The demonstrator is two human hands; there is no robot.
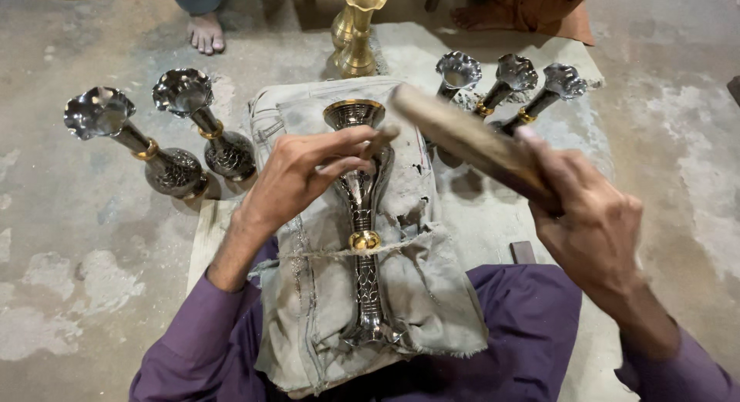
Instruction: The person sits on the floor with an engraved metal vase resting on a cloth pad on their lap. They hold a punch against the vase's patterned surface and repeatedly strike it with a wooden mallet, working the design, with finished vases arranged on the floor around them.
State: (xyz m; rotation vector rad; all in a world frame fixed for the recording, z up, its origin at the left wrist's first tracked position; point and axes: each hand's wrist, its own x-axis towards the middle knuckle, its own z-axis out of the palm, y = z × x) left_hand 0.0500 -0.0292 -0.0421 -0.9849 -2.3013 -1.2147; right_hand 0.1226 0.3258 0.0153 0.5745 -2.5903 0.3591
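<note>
The left hand (301, 174) pinches a small punch (379, 140), its tip against the vase (362, 217). The right hand (590, 217) is clenched round a wooden mallet (462, 136), raised beside and above it. The vase lies on a worn cloth pad (416, 286) over the person's lap, long axis running away from the body, mouth pointing far. Two dark vases (166, 140) stand on the floor to the left, three more (509, 86) to the right, and a brass vase (358, 32) beyond the pad. A bare foot (206, 32) shows at the top.
</note>
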